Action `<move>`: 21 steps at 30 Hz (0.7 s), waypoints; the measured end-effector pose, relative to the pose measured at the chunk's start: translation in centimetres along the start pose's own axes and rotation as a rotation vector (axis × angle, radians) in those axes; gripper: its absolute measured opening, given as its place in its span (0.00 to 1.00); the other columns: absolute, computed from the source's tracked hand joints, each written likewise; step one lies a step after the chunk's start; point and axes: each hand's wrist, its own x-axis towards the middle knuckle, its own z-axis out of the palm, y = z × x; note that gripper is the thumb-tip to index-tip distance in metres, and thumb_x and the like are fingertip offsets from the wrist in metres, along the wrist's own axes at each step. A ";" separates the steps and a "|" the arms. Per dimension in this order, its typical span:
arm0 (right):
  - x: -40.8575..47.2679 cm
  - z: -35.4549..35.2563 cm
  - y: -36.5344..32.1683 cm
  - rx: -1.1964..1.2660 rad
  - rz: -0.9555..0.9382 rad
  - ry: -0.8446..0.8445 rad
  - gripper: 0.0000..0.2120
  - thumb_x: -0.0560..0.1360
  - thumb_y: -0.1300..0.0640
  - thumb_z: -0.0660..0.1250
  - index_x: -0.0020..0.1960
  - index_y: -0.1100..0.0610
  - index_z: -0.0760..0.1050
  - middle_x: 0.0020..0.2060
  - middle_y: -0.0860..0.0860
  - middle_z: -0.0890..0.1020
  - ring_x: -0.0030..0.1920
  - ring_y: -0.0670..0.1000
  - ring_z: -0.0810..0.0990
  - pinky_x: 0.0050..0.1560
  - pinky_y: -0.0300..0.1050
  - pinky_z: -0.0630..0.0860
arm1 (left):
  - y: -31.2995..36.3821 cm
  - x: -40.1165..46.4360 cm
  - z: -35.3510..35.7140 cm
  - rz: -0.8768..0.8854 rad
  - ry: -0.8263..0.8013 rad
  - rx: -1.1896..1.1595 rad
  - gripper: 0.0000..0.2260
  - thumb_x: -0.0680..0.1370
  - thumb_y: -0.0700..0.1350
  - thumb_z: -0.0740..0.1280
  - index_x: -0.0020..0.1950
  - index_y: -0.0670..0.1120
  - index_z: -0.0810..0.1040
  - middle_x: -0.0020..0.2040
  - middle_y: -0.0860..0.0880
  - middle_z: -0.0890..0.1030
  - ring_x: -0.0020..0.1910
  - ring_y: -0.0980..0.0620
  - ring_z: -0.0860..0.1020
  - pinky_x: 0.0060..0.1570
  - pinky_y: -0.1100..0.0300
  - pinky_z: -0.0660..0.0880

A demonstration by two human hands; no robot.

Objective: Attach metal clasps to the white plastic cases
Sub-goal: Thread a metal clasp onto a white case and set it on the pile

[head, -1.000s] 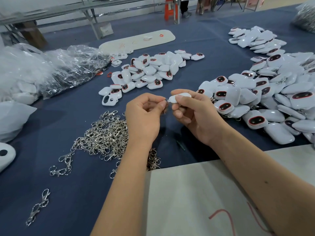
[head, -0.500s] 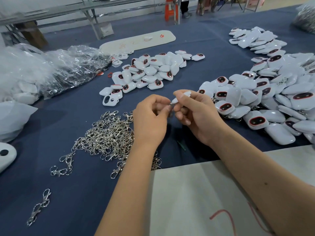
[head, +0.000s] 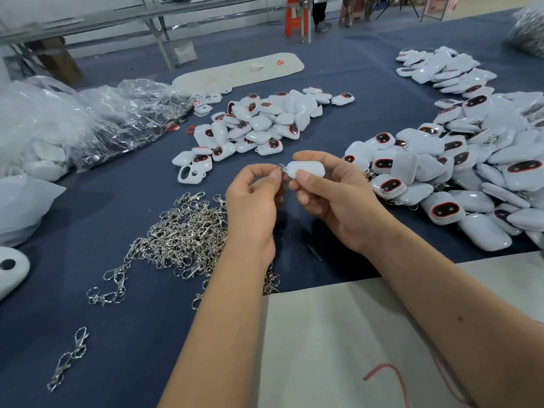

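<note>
Since half a second ago I turned the white case (head: 306,169) flat-side up in my right hand (head: 338,198), thumb and fingers clamped on it above table centre, while my left hand (head: 253,207) at 9 o'clock of it pinches the metal clasp (head: 281,167) against its corner, so threading seems nearly done.

So the table (head: 368,81) is wearing a dark blue cloth and it's carrying a lot. A tangled heap of metal clasps (head: 188,240) is sitting near the front, with a stray pair (head: 69,357) lying off to the left. White plastic cases (head: 259,122) are piling up in the middle, a bigger mound (head: 471,160) is spreading along the right. Crinkly clear bags (head: 88,119) are slumping at left, and a white sheet (head: 338,334) is covering the near edge.
</note>
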 end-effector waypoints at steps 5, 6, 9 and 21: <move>0.0 0.0 0.0 -0.018 0.008 0.005 0.15 0.81 0.68 0.67 0.67 0.64 0.75 0.41 0.57 0.85 0.31 0.49 0.76 0.31 0.36 0.72 | -0.2 0.1 0.3 0.140 0.058 0.080 0.07 0.81 0.35 0.67 0.45 0.45 0.79 0.31 0.52 0.77 0.34 0.55 0.74 0.39 0.61 0.75; 0.0 0.0 0.0 -0.018 0.011 0.006 0.15 0.81 0.68 0.67 0.67 0.64 0.75 0.41 0.57 0.85 0.32 0.49 0.76 0.31 0.36 0.72 | -0.2 0.2 0.2 0.165 0.070 0.105 0.07 0.81 0.35 0.68 0.45 0.45 0.79 0.32 0.50 0.77 0.33 0.55 0.74 0.39 0.61 0.75; 0.0 0.0 0.0 -0.021 0.017 0.002 0.16 0.81 0.67 0.67 0.68 0.65 0.74 0.41 0.57 0.85 0.32 0.49 0.76 0.31 0.36 0.72 | -0.3 0.4 0.1 0.214 0.093 0.145 0.08 0.79 0.35 0.69 0.44 0.46 0.80 0.34 0.48 0.78 0.34 0.53 0.74 0.39 0.59 0.74; 0.0 -0.2 0.0 0.009 0.010 -0.019 0.16 0.81 0.67 0.67 0.68 0.66 0.74 0.40 0.57 0.85 0.31 0.48 0.75 0.30 0.36 0.70 | -0.2 0.8 -0.7 0.368 0.053 0.313 0.07 0.75 0.37 0.71 0.41 0.48 0.81 0.34 0.54 0.79 0.35 0.56 0.75 0.37 0.66 0.72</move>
